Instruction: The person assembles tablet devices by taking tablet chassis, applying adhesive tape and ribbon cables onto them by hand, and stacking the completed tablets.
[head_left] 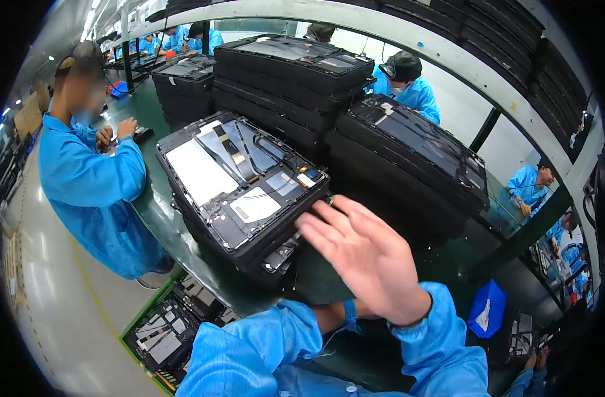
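My right hand has its fingers stretched out beside the right edge of a black tray, palm showing and nothing held. Fingertips are near or against that edge; contact is unclear. The tray tops a tilted stack and holds a device housing with white panels, flat cables and small boards. Below its near right corner, a smaller part sticks out. My left wrist, with a blue strap, passes behind my right wrist, which hides the left fingers.
Tall black tray stacks stand behind, with another stack to the right. A co-worker works at the left. A green crate of housings is low left, a blue bin low right. Metal shelf beams cross above.
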